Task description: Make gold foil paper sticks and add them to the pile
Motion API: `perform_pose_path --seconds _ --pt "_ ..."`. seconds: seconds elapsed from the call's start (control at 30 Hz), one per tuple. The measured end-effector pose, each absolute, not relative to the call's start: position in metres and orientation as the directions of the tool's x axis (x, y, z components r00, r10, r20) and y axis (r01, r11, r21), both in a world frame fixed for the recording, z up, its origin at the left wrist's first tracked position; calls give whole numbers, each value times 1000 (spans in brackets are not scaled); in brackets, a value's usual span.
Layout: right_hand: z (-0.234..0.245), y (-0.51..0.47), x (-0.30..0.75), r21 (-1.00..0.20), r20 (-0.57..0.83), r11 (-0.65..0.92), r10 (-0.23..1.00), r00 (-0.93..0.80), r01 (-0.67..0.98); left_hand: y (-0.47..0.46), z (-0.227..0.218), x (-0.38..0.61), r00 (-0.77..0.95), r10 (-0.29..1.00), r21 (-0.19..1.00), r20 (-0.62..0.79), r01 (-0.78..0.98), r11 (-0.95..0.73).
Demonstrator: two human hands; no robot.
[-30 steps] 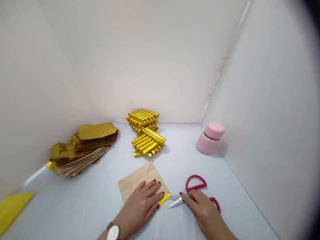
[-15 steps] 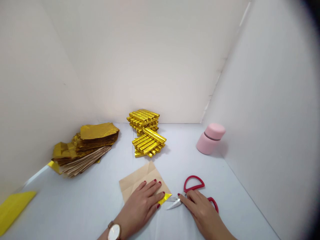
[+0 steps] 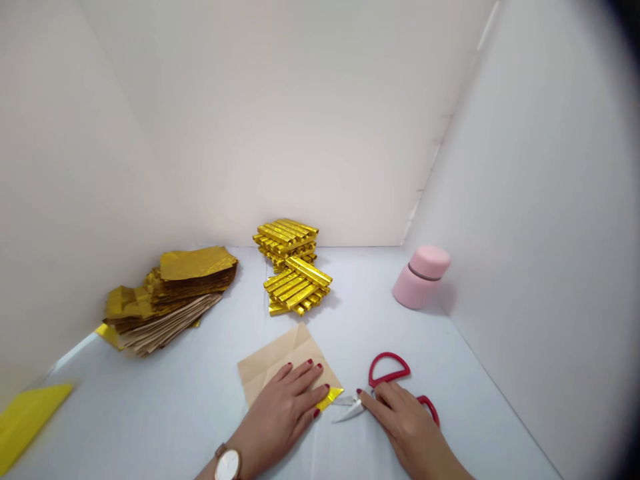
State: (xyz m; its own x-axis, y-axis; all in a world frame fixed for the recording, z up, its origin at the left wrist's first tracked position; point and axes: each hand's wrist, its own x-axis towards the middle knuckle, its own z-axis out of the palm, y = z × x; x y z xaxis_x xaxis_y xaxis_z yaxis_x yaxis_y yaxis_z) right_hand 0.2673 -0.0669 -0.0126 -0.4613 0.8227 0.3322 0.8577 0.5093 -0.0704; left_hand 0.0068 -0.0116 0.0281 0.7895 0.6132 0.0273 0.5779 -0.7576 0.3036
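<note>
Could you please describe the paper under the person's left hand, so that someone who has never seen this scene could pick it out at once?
On the white surface, just in front of the stacked gold foil bars, lies a creased brown paper sheet, pressed down by the left hand. Unlike the paper stack further left, it lies singly, with a gold foil tip poking out at its edge.

A creased sheet of tan kraft paper (image 3: 277,360) lies flat on the pale work surface, with a gold metallic foil sheet (image 3: 329,399) beneath it, exposed only as a small corner at the lower right edge. Red-handled steel scissors (image 3: 350,411) lie flat just beside that corner, blades directed toward it. The upper D-shaped red handle loop (image 3: 385,378) and the lower red handle loop (image 3: 434,410) extend away to the right.
</note>
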Motion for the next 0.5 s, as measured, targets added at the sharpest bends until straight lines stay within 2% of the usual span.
perform_pose_path --seconds 0.5 --pt "-1 -64 259 -53 412 503 798 -440 863 -13 29 7 779 619 328 94 563 -758"
